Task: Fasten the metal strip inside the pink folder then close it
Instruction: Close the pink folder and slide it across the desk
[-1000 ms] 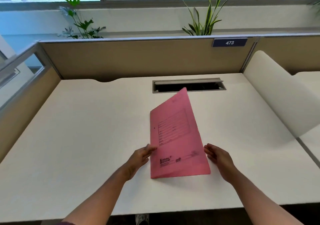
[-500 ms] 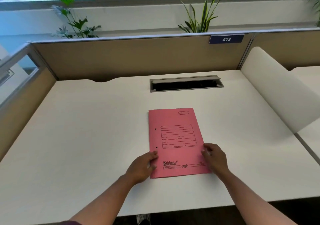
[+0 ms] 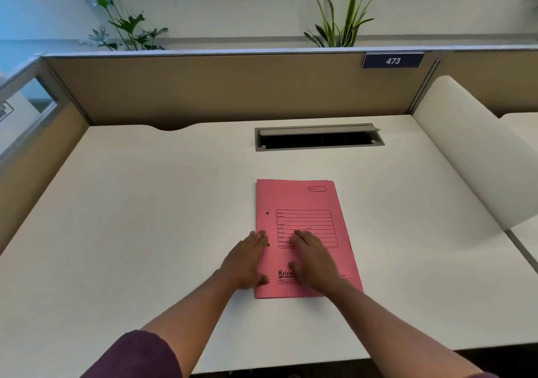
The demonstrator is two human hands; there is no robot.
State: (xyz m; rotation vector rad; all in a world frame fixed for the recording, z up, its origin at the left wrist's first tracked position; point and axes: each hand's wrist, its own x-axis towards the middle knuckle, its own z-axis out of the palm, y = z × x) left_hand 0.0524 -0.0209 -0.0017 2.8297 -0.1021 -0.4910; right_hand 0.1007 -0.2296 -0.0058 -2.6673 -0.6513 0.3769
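The pink folder (image 3: 302, 203) lies shut and flat on the white desk (image 3: 145, 232), spine to the left, printed cover up. My left hand (image 3: 247, 261) rests palm down on the folder's left edge, partly on the desk, fingers flat. My right hand (image 3: 313, 264) lies palm down on the middle of the cover, fingers spread. Neither hand grips anything. The metal strip is hidden inside the shut folder.
A grey cable slot (image 3: 318, 137) is cut into the desk behind the folder. Tan partition walls (image 3: 203, 89) close off the back and left. A white curved divider (image 3: 477, 150) stands at the right. The desk's front edge runs just below my forearms.
The folder's cover came down from raised to flat. Both hands then moved from the folder's lower corners onto its cover, pressing it flat.
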